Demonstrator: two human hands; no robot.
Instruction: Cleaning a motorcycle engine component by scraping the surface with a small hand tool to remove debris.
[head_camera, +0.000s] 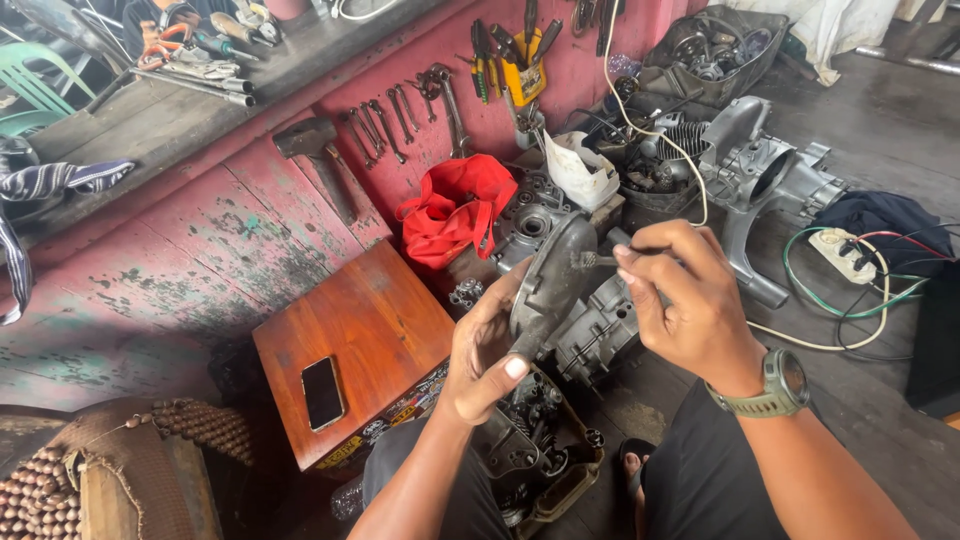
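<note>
I see my left hand (487, 352) clasping the lower edge of a grey metal engine cover (551, 283), raised just right of the wooden stool (352, 340). My right hand (682, 303) pinches a thin tool (600, 259) against it. The cover looks stiff, heavy, probably greasy; its rim seems the safest hold.

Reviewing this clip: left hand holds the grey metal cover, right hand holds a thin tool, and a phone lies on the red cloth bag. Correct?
Not quite. In the head view the phone lies on the wooden box, not the red cloth bag. The left hand does hold the grey metal cover, the right hand a thin tool.
</note>
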